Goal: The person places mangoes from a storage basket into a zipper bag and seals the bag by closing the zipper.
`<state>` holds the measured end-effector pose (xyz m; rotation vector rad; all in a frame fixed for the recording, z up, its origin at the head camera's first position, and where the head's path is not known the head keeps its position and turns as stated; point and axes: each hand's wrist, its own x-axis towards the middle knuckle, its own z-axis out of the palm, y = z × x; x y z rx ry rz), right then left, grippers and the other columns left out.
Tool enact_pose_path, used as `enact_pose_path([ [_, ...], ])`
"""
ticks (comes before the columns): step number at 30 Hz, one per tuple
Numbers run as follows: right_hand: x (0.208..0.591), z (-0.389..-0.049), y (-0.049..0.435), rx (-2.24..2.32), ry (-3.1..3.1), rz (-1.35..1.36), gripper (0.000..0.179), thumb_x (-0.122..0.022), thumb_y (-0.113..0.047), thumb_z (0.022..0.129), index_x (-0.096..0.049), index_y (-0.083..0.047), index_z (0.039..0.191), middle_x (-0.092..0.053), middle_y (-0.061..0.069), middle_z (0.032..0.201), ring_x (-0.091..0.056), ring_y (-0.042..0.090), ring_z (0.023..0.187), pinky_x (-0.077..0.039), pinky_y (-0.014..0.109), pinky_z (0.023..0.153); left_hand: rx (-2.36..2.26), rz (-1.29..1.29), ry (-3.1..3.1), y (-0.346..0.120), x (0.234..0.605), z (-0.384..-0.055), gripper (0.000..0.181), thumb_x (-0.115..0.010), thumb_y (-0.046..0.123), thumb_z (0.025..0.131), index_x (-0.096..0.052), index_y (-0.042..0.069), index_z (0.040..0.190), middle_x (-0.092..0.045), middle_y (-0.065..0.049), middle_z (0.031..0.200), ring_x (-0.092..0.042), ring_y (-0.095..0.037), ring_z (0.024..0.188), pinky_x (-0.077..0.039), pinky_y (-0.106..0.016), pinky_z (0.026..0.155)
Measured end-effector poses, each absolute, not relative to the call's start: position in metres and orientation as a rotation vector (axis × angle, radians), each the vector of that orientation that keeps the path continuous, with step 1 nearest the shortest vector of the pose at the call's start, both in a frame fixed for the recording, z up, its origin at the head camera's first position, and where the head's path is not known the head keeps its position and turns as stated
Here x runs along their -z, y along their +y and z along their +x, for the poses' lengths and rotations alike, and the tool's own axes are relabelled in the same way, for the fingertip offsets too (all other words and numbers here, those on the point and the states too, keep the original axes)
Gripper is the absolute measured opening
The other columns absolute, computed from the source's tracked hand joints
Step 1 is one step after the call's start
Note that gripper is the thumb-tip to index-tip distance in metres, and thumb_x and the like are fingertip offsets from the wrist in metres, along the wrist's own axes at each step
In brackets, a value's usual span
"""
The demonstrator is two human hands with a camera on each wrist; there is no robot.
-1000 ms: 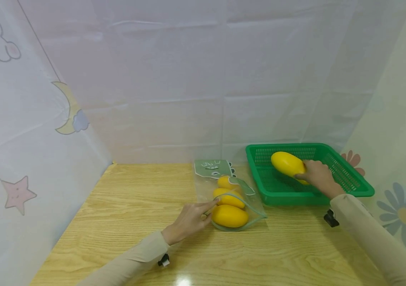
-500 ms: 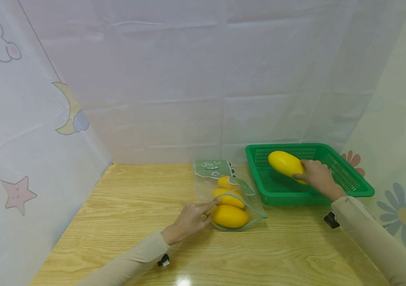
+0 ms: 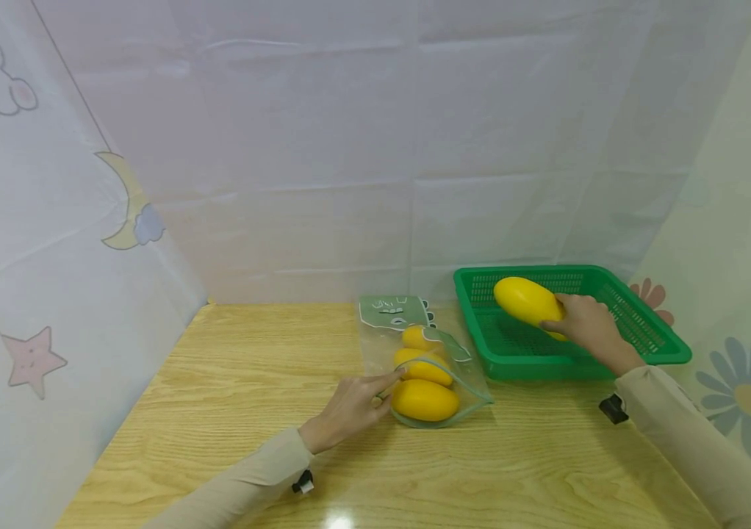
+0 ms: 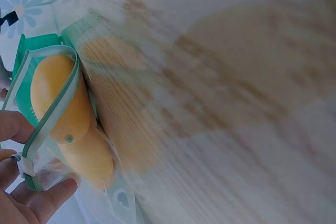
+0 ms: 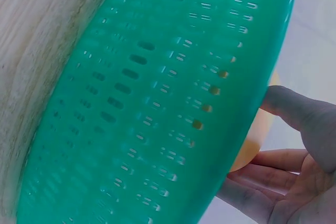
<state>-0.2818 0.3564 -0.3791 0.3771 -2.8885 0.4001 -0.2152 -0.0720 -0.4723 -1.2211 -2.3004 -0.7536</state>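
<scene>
While the right-hand grip [image 3: 588, 327] clasps a tilted yellow fruit [image 3: 525, 299] over the green basket [image 3: 521, 366], partly above its rim, the left-hand grip [image 3: 351, 408] pinches the mouth edge of a clear bag [image 3: 389, 313] on the counter [image 3: 250, 360]; three yellow fruits [image 3: 425, 400] lined up inside.

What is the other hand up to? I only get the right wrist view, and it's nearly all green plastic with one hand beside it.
Observer: The left hand is holding the green-edged mouth of a clear bag.
Visitor: Ooh, is there anything inside?
Observer: Yes, three yellow fruits, lined up one behind another.
Visitor: And that tan thing peeking past the rim of my green basket? I only see a sliver.
Observer: The head view shows it's a fourth yellow fruit, long and oval, gripped at one end by the right hand.
</scene>
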Motion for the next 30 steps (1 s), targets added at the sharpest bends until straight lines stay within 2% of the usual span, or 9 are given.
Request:
enact_pose_path([
  [23,0.364,-0.263,0.337,-0.422,-2.848,0.435,0.068,-0.079,-0.027,0.085,-0.052,0.016,0.131,-0.064,0.034,0.105,-0.062,0.029,0.070,-0.052,0.047,0.058,0.755,-1.217,-2.320,-0.072,0.473,-0.215,0.053,-0.073,-0.002,0.081,-0.061,0.001,0.133,-0.073,-0.013,0.107,-0.024,0.005,0.047,-0.022,-0.008,0.040],
  [30,0.358,-0.253,0.329,-0.406,-2.786,0.464,0.069,-0.082,-0.027,0.083,-0.054,0.015,0.130,-0.065,0.034,0.103,-0.059,0.024,0.061,-0.050,0.040,0.050,0.759,-1.216,-2.325,-0.072,0.471,-0.215,0.053,-0.074,-0.003,0.082,-0.061,0.001,0.133,-0.072,-0.013,0.110,-0.021,0.005,0.046,-0.021,-0.008,0.039],
])
